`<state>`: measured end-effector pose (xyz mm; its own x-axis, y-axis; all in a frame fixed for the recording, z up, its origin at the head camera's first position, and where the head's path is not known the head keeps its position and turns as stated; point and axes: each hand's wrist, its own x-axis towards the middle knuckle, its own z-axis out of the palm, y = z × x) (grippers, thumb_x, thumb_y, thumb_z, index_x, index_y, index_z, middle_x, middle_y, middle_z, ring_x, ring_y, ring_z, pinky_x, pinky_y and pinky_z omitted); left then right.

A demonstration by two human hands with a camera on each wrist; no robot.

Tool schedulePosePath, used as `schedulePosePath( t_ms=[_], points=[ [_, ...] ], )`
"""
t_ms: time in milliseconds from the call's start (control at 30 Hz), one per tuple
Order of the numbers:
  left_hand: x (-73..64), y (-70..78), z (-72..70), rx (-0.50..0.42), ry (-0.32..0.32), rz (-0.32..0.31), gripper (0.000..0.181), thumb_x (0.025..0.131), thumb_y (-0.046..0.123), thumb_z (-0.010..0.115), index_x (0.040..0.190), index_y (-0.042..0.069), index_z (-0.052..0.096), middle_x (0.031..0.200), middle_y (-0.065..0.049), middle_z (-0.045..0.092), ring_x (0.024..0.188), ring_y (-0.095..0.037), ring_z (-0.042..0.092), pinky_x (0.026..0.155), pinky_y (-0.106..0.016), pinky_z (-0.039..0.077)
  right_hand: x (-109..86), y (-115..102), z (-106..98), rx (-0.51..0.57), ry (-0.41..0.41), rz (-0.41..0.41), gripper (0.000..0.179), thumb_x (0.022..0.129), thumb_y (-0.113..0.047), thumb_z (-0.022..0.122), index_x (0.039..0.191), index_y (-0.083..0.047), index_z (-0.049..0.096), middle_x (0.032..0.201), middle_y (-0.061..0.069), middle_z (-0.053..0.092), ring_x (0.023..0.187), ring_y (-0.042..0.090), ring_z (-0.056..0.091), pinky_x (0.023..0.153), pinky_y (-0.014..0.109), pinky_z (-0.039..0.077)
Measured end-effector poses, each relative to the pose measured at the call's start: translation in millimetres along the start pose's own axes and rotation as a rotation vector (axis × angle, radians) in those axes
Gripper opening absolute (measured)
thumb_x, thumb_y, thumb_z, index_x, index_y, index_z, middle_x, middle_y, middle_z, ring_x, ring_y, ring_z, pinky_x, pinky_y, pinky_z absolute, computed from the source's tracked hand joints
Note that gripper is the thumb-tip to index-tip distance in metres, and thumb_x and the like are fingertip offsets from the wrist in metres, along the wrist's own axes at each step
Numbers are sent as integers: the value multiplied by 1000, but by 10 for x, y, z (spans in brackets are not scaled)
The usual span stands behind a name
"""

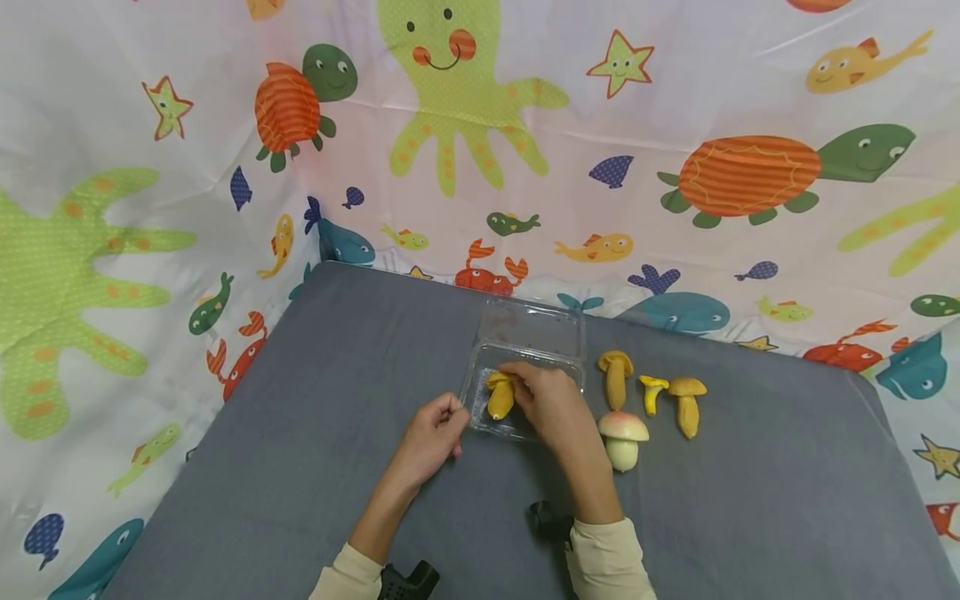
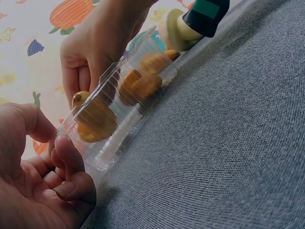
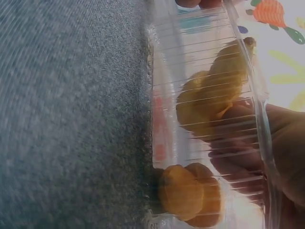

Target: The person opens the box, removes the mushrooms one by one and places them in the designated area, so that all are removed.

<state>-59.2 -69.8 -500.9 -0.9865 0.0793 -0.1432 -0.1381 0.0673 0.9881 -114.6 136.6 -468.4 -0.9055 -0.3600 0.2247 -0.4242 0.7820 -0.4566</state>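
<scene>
A clear plastic clamshell container point(image 1: 506, 432) lies on the grey cloth with its lid point(image 1: 534, 330) folded back. My left hand point(image 1: 431, 435) pinches its near left corner between thumb and curled fingers. Reaching in over the right side, my right hand point(image 1: 553, 407) holds a yellow-brown toy mushroom point(image 1: 500, 399) by its cap, the stem pointing toward me. Through the ribbed wall in the right wrist view, fingertips point(image 3: 233, 114) meet that mushroom point(image 3: 214, 88). In the left wrist view the mushroom point(image 2: 96, 119) shows tilted inside the container, close to the left hand point(image 2: 43, 176).
Right of the container lie a brown mushroom point(image 1: 616, 379), a small yellow chanterelle point(image 1: 652, 394), another brown mushroom point(image 1: 687, 407) and a pale mushroom with a pinkish cap point(image 1: 623, 440). A sea-animal curtain point(image 1: 525, 208) borders the grey cloth point(image 1: 337, 358) at the back and sides.
</scene>
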Motion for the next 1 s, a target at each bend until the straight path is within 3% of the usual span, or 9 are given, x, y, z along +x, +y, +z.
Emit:
schedulePosePath(
  t_ms=[233, 533, 800, 1000],
  points=[
    [-2, 14, 8, 9, -4, 8, 19, 98, 9, 62, 80, 10, 56, 60, -3, 53, 54, -17, 55, 55, -25, 41, -7, -1, -62, 4, 12, 20, 29, 98, -6, 74, 125, -16, 77, 80, 2, 72, 50, 10, 41, 50, 28, 34],
    [3, 25, 27, 19, 10, 3, 18, 97, 8, 61, 80, 9, 56, 60, -2, 53, 54, -16, 55, 56, -25, 42, -37, 40, -175, -16, 92, -6, 30, 97, -5, 75, 126, -15, 76, 78, 2, 72, 51, 8, 44, 53, 28, 42],
    [-3, 37, 16, 26, 9, 4, 19, 98, 8, 60, 80, 9, 55, 60, -2, 53, 54, -17, 55, 57, -26, 43, -102, 28, -342, 22, 154, -43, 29, 99, -9, 74, 127, -16, 76, 118, 8, 78, 46, 5, 38, 50, 27, 38],
    [-14, 11, 13, 24, 13, -7, 18, 98, 8, 60, 81, 9, 54, 61, -2, 52, 55, -16, 56, 58, -25, 43, -160, 77, -463, 70, 217, -39, 29, 97, -7, 76, 125, -15, 78, 115, 6, 79, 45, 4, 33, 48, 26, 34]
  ],
)
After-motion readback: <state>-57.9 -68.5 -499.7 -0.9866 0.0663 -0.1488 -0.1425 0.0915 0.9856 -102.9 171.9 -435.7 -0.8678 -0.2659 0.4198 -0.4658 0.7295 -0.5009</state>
